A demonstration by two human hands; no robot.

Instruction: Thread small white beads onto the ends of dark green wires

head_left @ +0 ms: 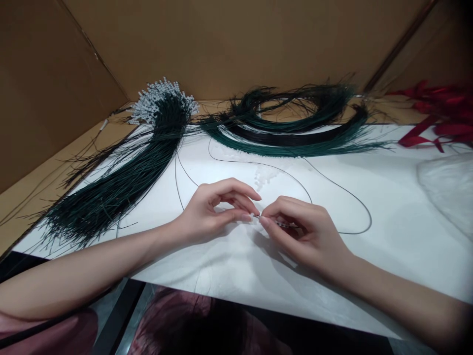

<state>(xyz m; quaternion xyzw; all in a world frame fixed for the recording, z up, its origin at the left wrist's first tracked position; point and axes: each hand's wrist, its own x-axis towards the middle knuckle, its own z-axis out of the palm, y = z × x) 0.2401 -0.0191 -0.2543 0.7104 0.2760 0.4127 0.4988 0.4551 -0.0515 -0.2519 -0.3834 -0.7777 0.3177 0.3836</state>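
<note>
My left hand (218,207) is closed in a loose pinch, its index finger arched above the thumb. At the thumb tip sits a small white bead (253,217), partly hidden by the fingers. My right hand (299,227) meets it from the right, thumb and forefinger pressed on a thin dark wire (257,216) whose end reaches the bead. More white beads (283,224) show along the wire beneath the right fingers. A thin dark wire (369,217) loops out on the sheet to the right of that hand. Loose white beads (264,175) lie just beyond both hands.
A thick bundle of dark green wires (121,182) with white-beaded tips (158,101) lies at left. Curved green wires (288,140) rest at the back. Red ribbons (439,113) and a clear plastic bag (447,182) are at right. Cardboard walls (236,44) enclose the white sheet (399,276).
</note>
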